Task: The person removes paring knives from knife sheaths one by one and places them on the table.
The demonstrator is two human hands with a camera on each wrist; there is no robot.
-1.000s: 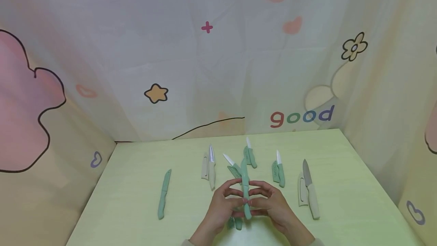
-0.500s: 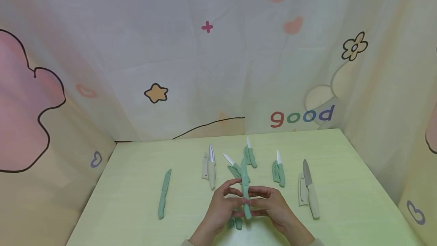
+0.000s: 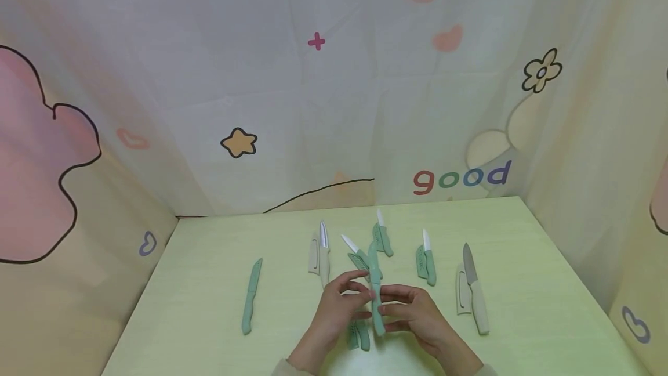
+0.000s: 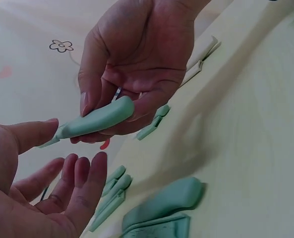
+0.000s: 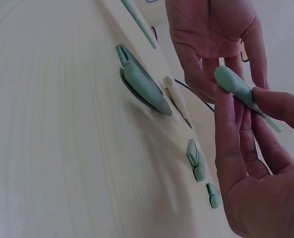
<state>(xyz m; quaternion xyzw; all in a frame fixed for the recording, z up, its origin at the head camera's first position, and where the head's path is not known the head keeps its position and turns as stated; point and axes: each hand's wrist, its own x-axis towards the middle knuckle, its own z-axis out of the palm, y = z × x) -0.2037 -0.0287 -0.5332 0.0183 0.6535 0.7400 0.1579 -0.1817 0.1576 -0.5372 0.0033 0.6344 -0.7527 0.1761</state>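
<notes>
Between both hands a green knife (image 3: 378,321) is held up over the table, its blade part as green as its handle. My right hand (image 3: 420,315) pinches the handle between thumb and fingers, seen close in the right wrist view. My left hand (image 3: 334,309) touches the knife with the thumb; in the left wrist view its other fingers (image 4: 89,193) are spread apart from it. Below the hands lies a green paring knife (image 3: 364,338) beside a green sheath, partly hidden. Behind the held knife is another green paring knife (image 3: 351,243) with a sheath, partly covered.
On the pale green table (image 3: 198,283), a green knife (image 3: 250,295) lies left. A cream-handled peeler-like tool (image 3: 324,254) and a cream-handled knife (image 3: 477,300) lie with cream sheaths. White-bladed green knives (image 3: 383,237) (image 3: 429,263) lie further back. A printed curtain (image 3: 334,103) surrounds the table.
The left hand has shifted its grip: its thumb has moved up the knife, and its lower fingers have come away from behind the handle. The right hand and knife stay nearly in place.
</notes>
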